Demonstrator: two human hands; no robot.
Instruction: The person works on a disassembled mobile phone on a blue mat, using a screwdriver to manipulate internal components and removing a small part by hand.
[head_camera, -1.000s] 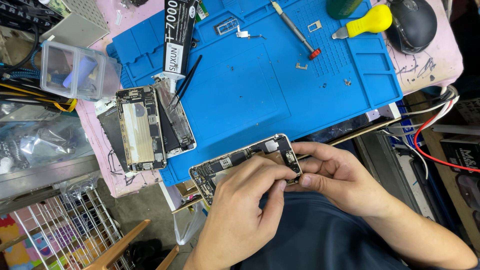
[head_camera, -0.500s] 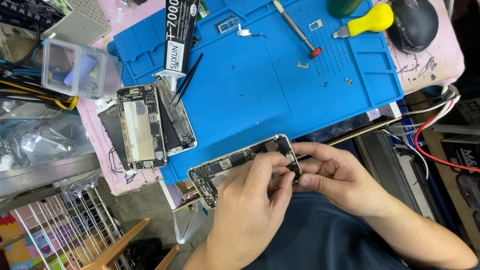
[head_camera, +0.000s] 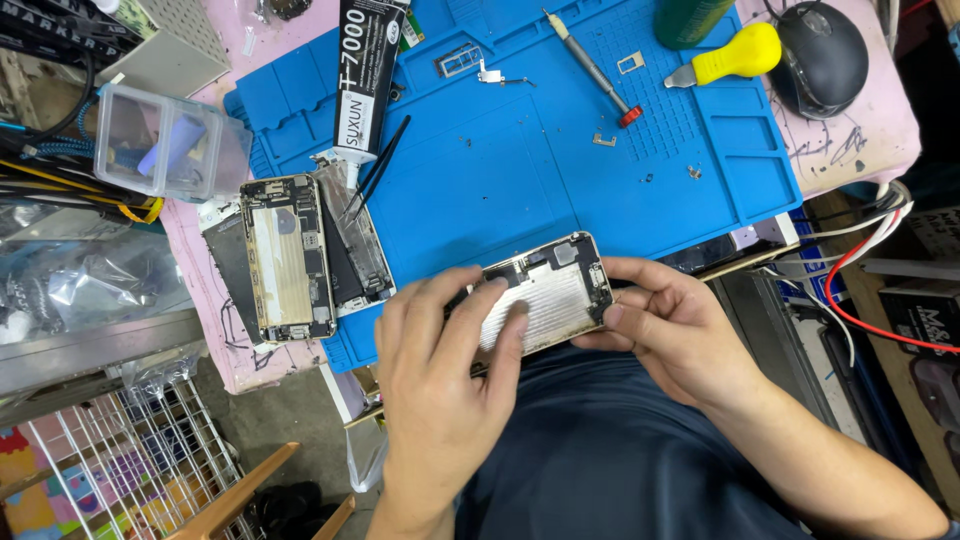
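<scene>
While both hands, left hand (head_camera: 440, 370) and right hand (head_camera: 672, 325), clasp the opened phone frame (head_camera: 548, 298); blue mat (head_camera: 520, 190) beyond.

Opened phone housing (head_camera: 545, 295), gold-edged rectangular shell, inner side facing up, silvery metal shield plate across its middle, small dark components along the far end, tilted diagonally, held above the lap just off the near edge of the work surface, partly covered by fingers

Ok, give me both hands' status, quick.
Left hand: closed around the opened phone frame, fingers laid across its inside.
Right hand: gripping the same frame at its right end, thumb on the edge.
</scene>
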